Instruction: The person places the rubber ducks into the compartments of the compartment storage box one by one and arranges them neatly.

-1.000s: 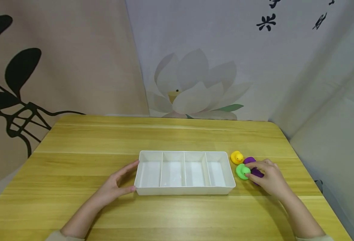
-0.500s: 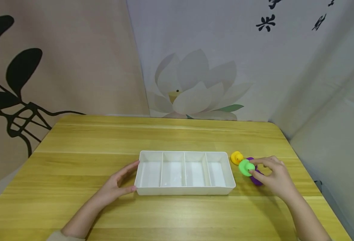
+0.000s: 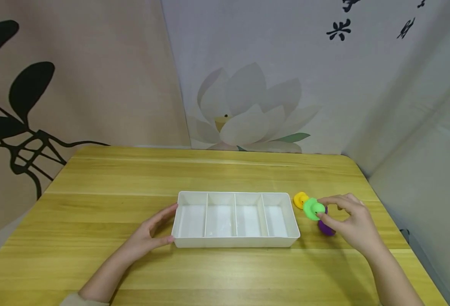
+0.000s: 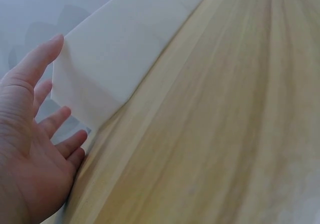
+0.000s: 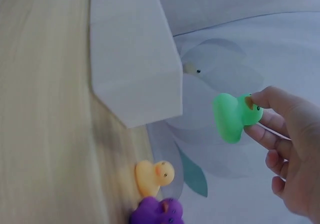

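My right hand (image 3: 356, 219) pinches a green rubber duck (image 3: 313, 209) by its head, between thumb and fingertips. In the right wrist view the green duck (image 5: 229, 118) is up off the table, tilted, beyond the end of the white tray (image 5: 135, 49). Below it a yellow duck (image 3: 300, 199) sits by the tray's right end. A purple rubber duck (image 3: 326, 228) is beside it, partly hidden by the right hand. My left hand (image 3: 150, 236) touches the left end of the white divided tray (image 3: 236, 242), fingers spread, thumb at the front corner.
The tray has several compartments side by side and stands on a wooden table (image 3: 209, 276). Behind the table hangs a pale cloth (image 3: 259, 38) printed with a lotus. More cloth lines the left and right sides.
My right hand has lifted the green duck from beside the tray and moved it slightly back and right, uncovering more of the purple front. The left hand and tray have stayed put.
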`<state>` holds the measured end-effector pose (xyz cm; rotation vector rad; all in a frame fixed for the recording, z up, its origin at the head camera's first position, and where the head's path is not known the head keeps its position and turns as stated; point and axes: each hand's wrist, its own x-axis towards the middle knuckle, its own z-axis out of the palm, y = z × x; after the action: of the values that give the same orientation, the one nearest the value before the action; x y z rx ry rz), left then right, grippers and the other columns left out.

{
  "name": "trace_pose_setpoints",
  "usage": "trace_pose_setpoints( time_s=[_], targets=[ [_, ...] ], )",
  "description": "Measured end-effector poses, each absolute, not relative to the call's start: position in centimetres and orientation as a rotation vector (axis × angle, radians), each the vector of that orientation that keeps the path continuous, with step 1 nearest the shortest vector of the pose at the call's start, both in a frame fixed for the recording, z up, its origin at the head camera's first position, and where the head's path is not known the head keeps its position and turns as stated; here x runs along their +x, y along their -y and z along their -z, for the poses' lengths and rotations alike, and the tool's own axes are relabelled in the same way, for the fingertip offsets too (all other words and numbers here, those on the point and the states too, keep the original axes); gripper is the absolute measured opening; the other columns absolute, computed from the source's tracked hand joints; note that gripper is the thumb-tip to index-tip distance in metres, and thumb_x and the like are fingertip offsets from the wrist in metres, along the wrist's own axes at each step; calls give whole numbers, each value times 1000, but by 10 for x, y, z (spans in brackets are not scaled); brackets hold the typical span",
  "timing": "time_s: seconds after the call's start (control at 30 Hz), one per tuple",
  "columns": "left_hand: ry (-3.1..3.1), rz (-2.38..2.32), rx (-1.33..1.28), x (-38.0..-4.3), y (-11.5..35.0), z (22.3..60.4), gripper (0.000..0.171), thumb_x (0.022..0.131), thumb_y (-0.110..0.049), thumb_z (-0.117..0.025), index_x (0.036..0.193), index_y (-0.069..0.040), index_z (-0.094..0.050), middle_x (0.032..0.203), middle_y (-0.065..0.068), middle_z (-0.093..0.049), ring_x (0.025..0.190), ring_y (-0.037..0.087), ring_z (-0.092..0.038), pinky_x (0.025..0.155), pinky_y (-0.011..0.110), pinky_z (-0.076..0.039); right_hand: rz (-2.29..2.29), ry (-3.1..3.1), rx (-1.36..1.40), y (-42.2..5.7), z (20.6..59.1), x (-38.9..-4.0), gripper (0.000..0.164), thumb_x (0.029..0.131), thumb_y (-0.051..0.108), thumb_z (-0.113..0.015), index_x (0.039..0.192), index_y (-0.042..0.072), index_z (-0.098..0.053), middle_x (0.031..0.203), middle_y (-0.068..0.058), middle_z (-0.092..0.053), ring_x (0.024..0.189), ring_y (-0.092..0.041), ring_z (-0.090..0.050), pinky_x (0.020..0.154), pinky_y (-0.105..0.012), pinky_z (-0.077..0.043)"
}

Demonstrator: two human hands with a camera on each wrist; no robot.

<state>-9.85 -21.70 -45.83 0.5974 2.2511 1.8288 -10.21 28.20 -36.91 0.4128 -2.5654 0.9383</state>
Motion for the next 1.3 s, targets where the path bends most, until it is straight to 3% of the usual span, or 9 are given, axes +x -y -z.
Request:
trace_pose_setpoints(
  time_s=[0.6, 0.83, 1.1, 1.3],
  targets=[
    [-2269, -1810, 575, -98, 217, 457, 76, 89, -5, -72, 154, -8, -34, 155, 21, -34, 141, 41, -29, 106, 16, -26, -1076, 2513, 492, -241, 345, -103, 32, 72, 0, -86, 100, 11, -77, 97, 2, -72, 89, -3, -51, 73, -15, -41],
    [-2282, -1797, 570, -97, 217, 456, 75, 89, -6, -72, 154, -10, -35, 155, 20, -35, 140, 41, -30, 108, 20, -27, -1204, 2502, 570, -225, 342, -106, 32, 73, -1, -86, 101, 12, -77, 93, 2, -70, 77, -10, -44, 53, -22, -38],
    [-2289, -1796, 571, -97, 215, 456, 75, 89, -5, -72, 154, -9, -35, 155, 21, -36, 139, 43, -30, 106, 17, -27, -1296, 2478, 662, -202, 340, -110, 32, 73, -2, -85, 101, 11, -77, 98, 2, -72, 86, -11, -49, 68, -24, -40],
    [-2273, -1808, 576, -97, 216, 455, 75, 89, -5, -71, 154, -7, -34, 155, 22, -34, 140, 43, -28, 105, 14, -26, -1310, 2472, 738, -183, 341, -117, 30, 73, 1, -86, 99, 13, -77, 97, 5, -72, 88, -12, -52, 70, -26, -41]
  ],
)
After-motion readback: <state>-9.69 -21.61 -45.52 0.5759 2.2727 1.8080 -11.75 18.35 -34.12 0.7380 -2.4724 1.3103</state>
